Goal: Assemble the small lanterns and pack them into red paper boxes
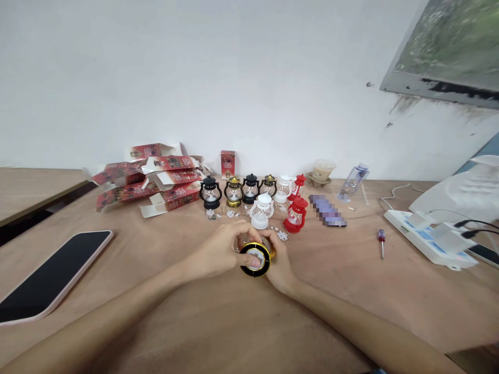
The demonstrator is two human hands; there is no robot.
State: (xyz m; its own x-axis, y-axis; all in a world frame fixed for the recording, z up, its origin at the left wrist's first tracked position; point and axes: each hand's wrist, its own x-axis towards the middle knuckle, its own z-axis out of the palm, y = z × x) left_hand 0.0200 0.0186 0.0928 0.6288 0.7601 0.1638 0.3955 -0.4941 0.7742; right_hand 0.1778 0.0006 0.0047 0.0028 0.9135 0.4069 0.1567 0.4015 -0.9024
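A small gold and black lantern (265, 259) lies tipped between my hands, its round base turned toward me. My left hand (222, 249) grips it, the thumb pressing on the pale centre of the base. Around the lantern's far and right side wraps my right hand (281, 266), its fingers partly hidden. Just beyond stand a white lantern (261, 212) and a red lantern (295, 215). Behind these, a row holds a black lantern (210, 193), a gold and black lantern (234, 192) and several more. Small white parts (282, 236) lie in front of the row.
Opened red boxes (171, 179) are heaped at the back left; one red box (228, 164) stands upright. A large phone (54, 275) lies at left. Rightward are a second phone (326, 210), a drink cup (323, 169), a bottle (355, 179), a screwdriver (381, 242) and a power strip (424, 239).
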